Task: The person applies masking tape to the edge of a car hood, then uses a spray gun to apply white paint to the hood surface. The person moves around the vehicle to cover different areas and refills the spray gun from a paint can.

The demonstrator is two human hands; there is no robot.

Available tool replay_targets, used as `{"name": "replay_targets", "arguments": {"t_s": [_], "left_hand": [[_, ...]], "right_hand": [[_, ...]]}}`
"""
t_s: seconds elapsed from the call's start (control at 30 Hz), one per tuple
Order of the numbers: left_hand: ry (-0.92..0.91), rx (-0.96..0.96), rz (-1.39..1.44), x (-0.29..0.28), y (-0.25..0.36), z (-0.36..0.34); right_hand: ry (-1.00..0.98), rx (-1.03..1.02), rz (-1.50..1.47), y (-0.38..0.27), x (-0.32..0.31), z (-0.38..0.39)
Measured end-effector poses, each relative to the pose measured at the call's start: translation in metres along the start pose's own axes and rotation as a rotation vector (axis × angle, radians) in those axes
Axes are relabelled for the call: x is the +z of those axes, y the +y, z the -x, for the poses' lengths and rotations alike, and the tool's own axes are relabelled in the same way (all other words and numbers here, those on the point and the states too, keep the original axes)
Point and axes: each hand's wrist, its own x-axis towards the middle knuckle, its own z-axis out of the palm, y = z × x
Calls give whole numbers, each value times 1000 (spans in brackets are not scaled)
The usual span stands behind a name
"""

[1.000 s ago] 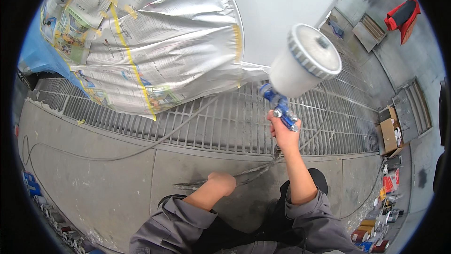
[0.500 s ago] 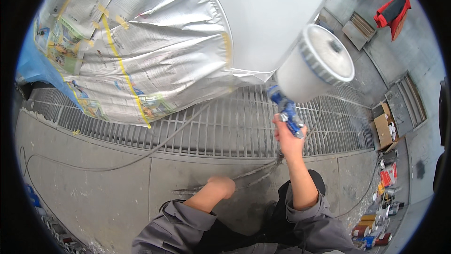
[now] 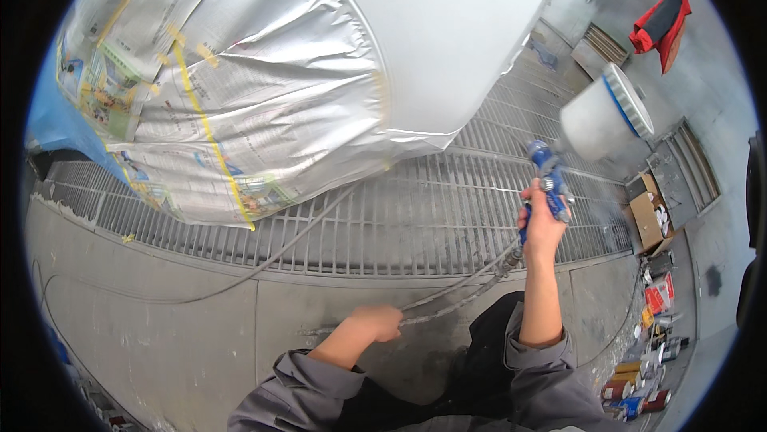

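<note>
My right hand (image 3: 543, 220) is wrapped round the handle of a blue spray gun (image 3: 549, 175). A large whitish paint cup (image 3: 599, 116) with a ribbed lid is tipped over to the gun's right. From the gun's base an air hose (image 3: 479, 286) runs down left to my left hand (image 3: 374, 325), which is closed on it; blur hides the fingers in part. Ahead stands a smooth white painted panel (image 3: 447, 32) with a curved edge. Against that edge, silvery, paint-dusted newspaper (image 3: 296, 104) is held by yellow masking tape (image 3: 209, 124). The gun is apart from the panel, right of its lower corner.
Floor grating (image 3: 415, 208) runs across below the panel, with grey floor plates (image 3: 184, 304) nearer me. A cable or hose trails at left. At right are a cardboard box (image 3: 649, 216), several paint cans (image 3: 631, 390) along the wall, and a hanging red garment (image 3: 663, 28).
My right hand has swung the spray gun rightward, away from the panel's lower corner, and the cup tilts further right. My left hand stays nearly in place. The view has shifted slightly.
</note>
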Motion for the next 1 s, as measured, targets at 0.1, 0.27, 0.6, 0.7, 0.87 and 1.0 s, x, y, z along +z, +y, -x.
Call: {"name": "replay_targets", "arguments": {"t_s": [0.1, 0.27, 0.6, 0.7, 0.87, 1.0], "left_hand": [[95, -6, 5, -14, -10, 19], [-65, -101, -90, -29, -4, 28], [-270, -64, 132, 0, -19, 10], [-373, -40, 156, 1, -16, 6], [-299, -73, 146, 9, -28, 0], [-73, -85, 33, -15, -16, 20]], "right_hand": [[122, -91, 60, -5, -31, -20], [62, -104, 100, -16, -29, -13], [-671, -107, 188, -53, 79, 47], [-770, -55, 197, -65, 96, 44], [-410, 24, 158, -53, 68, 13], [6, -90, -52, -35, 10, -21]]}}
